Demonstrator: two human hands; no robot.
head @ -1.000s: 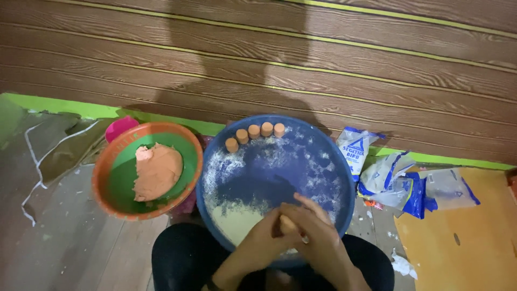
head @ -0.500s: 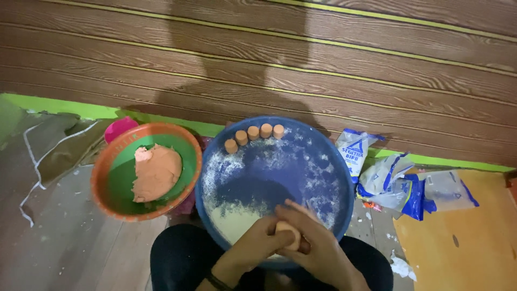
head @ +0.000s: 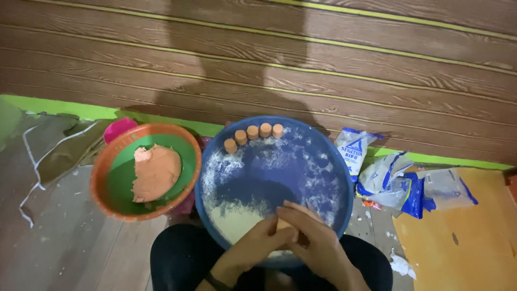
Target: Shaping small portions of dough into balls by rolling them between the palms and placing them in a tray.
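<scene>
While both hands press together over the near edge of the blue tray (head: pixel 323 161), the left hand (head: pixel 253 248) and right hand (head: pixel 318 245) cup a dough piece (head: pixel 283 223); it looks soft and light, best held gently around its sides.

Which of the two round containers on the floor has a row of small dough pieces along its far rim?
The blue tray, dusted with flour, has the row of dough pieces. The orange-rimmed green bowl holds a single dough lump.

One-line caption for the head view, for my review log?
Both hands, left hand and right hand, cup a dough piece over a floured blue tray bearing four dough cylinders, beside an orange-rimmed bowl.
</scene>
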